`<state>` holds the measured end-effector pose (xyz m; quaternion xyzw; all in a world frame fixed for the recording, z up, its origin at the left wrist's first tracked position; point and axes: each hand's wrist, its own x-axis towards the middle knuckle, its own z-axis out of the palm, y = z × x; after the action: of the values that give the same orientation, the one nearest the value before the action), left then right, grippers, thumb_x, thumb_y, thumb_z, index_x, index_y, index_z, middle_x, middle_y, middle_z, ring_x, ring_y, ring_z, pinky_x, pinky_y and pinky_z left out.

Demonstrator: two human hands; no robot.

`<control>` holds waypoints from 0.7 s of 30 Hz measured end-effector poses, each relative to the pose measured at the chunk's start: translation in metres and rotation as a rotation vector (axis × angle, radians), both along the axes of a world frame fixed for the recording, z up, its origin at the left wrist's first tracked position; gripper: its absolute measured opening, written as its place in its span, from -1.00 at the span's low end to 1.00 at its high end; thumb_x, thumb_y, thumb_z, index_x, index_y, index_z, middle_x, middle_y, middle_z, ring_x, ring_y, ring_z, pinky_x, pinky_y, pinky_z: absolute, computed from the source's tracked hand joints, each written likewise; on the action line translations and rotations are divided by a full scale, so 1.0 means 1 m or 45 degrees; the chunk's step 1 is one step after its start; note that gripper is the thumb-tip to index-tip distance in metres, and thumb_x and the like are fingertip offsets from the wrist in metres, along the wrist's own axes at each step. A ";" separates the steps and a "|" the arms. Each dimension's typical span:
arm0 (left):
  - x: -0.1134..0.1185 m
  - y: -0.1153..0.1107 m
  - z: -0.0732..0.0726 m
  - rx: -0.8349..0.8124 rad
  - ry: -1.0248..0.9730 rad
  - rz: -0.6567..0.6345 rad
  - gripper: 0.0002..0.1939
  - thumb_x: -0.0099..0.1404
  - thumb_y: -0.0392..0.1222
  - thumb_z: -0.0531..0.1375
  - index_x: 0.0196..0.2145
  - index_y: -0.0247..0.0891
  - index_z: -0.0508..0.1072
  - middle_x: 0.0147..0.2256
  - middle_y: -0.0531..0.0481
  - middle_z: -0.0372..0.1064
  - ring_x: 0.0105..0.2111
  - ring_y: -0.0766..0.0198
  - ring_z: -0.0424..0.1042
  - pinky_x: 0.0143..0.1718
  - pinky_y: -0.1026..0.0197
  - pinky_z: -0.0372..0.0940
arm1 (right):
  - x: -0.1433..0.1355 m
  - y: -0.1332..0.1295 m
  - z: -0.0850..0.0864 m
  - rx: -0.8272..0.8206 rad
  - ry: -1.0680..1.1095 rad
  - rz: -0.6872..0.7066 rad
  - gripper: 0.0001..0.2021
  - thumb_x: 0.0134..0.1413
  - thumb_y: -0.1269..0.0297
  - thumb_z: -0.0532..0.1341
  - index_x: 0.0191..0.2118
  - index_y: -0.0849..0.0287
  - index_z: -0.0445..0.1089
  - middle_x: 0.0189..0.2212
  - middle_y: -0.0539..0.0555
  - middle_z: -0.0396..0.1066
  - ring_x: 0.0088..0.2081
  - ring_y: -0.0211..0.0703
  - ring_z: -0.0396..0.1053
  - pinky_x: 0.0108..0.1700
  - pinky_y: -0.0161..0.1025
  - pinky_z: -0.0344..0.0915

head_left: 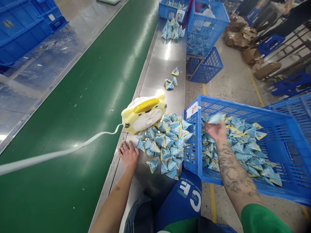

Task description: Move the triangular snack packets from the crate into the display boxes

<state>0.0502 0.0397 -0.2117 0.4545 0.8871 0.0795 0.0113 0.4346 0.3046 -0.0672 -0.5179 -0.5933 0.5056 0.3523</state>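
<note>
Nearest, your left hand [129,154] rests palm down on the metal bench [155,68], fingers slightly spread and apparently holding nothing, beside a heap of blue triangular packets [168,142]. To its right, your right hand [216,131] is over a blue crate [233,106] partly filled with similar packets, fingers seemingly closed on one blurred packet [215,118]. The step appears to be handling packets at the crate; whether this one goes in or out is unclear. Next seems to call for a light, controlled grip. Beyond the heap stands a yellow animal-shaped fan [147,118].
</note>
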 end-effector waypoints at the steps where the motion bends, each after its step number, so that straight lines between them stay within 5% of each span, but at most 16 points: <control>1: 0.000 0.000 0.000 -0.005 -0.009 0.004 -0.40 0.40 -0.09 0.05 0.31 -0.40 0.29 0.36 -0.46 0.01 0.38 -0.20 -0.03 0.37 -0.29 -0.12 | 0.011 0.009 0.005 0.034 0.220 -0.034 -0.50 0.28 -0.13 0.03 -0.43 0.16 0.45 -0.36 -0.05 0.49 -0.45 -0.45 0.29 -0.29 -0.40 0.34; 4: 0.000 0.000 0.000 -0.001 -0.037 0.022 -0.40 0.39 -0.09 0.06 0.31 -0.40 0.29 0.36 -0.46 0.01 0.38 -0.20 -0.03 0.38 -0.29 -0.14 | 0.032 0.021 0.012 0.026 0.933 -0.044 -0.70 0.07 -0.17 0.21 -0.26 -0.12 0.50 -0.29 -0.13 0.49 -0.33 -0.43 0.34 -0.27 -0.40 0.27; 6: 0.000 0.000 0.000 0.011 -0.042 0.024 -0.40 0.39 -0.10 0.05 0.31 -0.39 0.29 0.36 -0.45 0.01 0.38 -0.20 -0.03 0.38 -0.30 -0.14 | 0.032 0.020 0.012 -0.059 1.056 0.011 -0.65 -0.07 -0.15 0.32 -0.14 -0.22 0.48 -0.25 -0.15 0.49 -0.29 -0.40 0.36 -0.27 -0.38 0.27; 14: 0.000 0.000 0.001 0.016 0.000 0.007 -0.41 0.39 -0.09 0.04 0.30 -0.40 0.30 0.35 -0.46 0.03 0.38 -0.21 -0.02 0.37 -0.30 -0.12 | -0.013 0.013 0.018 -0.173 0.495 0.194 -0.24 -0.41 -0.27 0.45 -0.02 0.01 0.45 -0.31 0.07 0.54 -0.44 -0.20 0.38 -0.49 -0.28 0.24; 18: 0.001 0.000 0.002 0.021 -0.013 0.021 -0.40 0.40 -0.09 0.02 0.31 -0.41 0.29 0.35 -0.47 0.02 0.38 -0.21 -0.03 0.37 -0.30 -0.13 | -0.020 0.029 -0.011 -0.132 0.107 -0.242 -0.52 -0.12 -0.15 0.33 -0.17 0.11 0.41 -0.51 -0.04 0.43 -0.61 -0.35 0.19 -0.63 -0.40 -0.07; 21: 0.001 0.001 0.004 0.017 -0.036 0.027 -0.40 0.39 -0.09 0.02 0.31 -0.40 0.29 0.36 -0.46 0.01 0.38 -0.20 -0.04 0.38 -0.30 -0.13 | -0.016 0.020 -0.041 -0.238 -0.218 -0.412 -0.60 0.05 -0.13 0.20 -0.30 0.16 0.36 -0.63 -0.11 0.24 -0.61 -0.36 0.13 -0.60 -0.38 0.01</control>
<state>0.0516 0.0404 -0.2081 0.4440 0.8911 0.0919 0.0198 0.4183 0.3243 -0.1082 -0.6779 -0.4808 0.4494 0.3276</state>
